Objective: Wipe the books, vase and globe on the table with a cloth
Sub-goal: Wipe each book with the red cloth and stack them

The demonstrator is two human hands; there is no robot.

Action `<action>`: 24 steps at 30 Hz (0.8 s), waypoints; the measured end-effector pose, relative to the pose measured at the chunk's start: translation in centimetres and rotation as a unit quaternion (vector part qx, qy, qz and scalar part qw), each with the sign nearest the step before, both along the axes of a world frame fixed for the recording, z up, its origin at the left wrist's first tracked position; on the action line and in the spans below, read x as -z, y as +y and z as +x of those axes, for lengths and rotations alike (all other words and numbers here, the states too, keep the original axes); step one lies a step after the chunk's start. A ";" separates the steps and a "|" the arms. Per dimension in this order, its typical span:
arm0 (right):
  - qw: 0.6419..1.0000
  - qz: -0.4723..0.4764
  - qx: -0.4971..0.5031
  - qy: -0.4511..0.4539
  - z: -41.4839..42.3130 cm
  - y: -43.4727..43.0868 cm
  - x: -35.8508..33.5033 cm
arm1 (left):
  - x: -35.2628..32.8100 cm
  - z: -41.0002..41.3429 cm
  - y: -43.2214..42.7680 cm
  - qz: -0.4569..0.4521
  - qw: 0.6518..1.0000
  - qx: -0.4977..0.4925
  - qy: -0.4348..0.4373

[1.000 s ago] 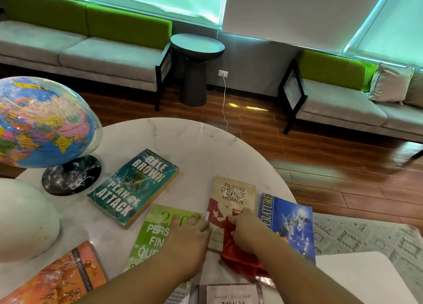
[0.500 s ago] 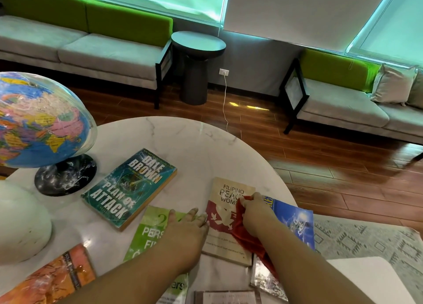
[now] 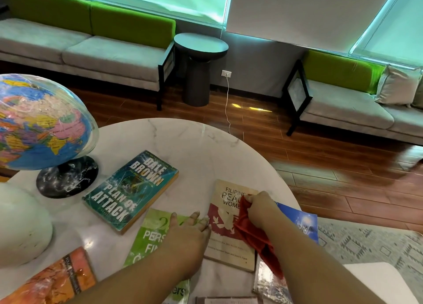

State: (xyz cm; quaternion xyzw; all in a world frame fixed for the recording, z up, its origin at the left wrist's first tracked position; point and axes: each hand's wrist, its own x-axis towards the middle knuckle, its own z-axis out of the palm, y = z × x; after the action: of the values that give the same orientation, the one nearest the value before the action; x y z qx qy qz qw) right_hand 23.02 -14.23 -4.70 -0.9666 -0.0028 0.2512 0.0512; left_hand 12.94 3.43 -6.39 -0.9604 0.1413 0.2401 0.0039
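Note:
My right hand grips a red cloth and presses it on the top of the cream and red book. Flat on the green book lies my left hand, its fingertips at the cream book's left edge. A blue book lies just right of my right hand. The teal paperback lies further left. The globe stands on a black base at the far left. The white vase sits in front of it. An orange book lies at the bottom left.
Everything lies on a round white marble table. Another book and a glossy one peek in at the bottom edge. Beyond are wooden floor, a patterned rug, two sofas and a dark side table.
My right hand has slid the red cloth up the cream book, from its lower part toward its title. The view has shifted a little to the right. My left hand has stayed on the green book.

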 end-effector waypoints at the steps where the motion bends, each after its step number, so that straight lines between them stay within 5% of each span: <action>1: 1.000 -0.007 0.001 -0.005 -0.1 0.3 0.2 | 0.0 0.0 0.0 -0.001 1.000 -0.001 0.000; 18: 0.998 0.031 0.054 -0.009 1.2 0.4 0.0 | -0.7 0.1 0.2 -0.023 1.000 -0.003 0.010; 24: 0.998 0.066 -0.005 0.008 0.5 1.6 0.4 | -0.4 0.0 0.3 -0.019 1.000 -0.002 0.014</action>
State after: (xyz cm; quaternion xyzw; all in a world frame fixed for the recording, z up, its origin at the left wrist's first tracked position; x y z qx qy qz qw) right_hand 23.54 -12.66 -5.11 -0.9589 -0.0243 0.2588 0.1140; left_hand 12.91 3.73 -5.94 -0.9573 0.1438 0.2504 -0.0170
